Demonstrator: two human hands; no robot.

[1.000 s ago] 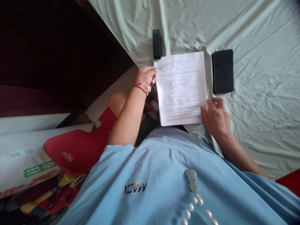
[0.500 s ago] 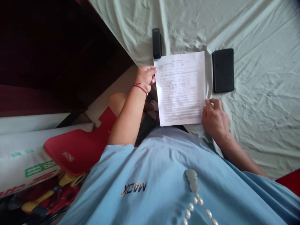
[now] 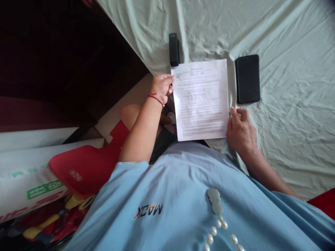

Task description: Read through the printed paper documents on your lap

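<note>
With twelve o'clock straight ahead, the cloth-covered counter (image 3: 293, 80) spread before us from eleven round to three. Our blue shirt (image 3: 188, 184) filled six o'clock. Close in front of it lay the paper (image 3: 201, 101), print side up, mostly over the counter but with its seven-o'clock corner out past the edge; we could not tell how many sheets there were.

At the paper's four o'clock, our right hand (image 3: 242, 131) was half curled beside its edge, the thumb close against it, the forefinger just clear; we could not tell whether it gripped. At ten o'clock our left hand (image 3: 161, 88) pinched the other edge. A black slab (image 3: 247, 79) lay apart at half past two, touched by neither of the hands. At eleven, what looked like a stapler (image 3: 173, 50) met the paper's corner; whether the corner sat inside it, we could not see.

We judged the step to be steadying and squaring the paper. The next move, we reckoned, called for even edges, with the left hand's pinch firm enough that the corner would not slide.
</note>
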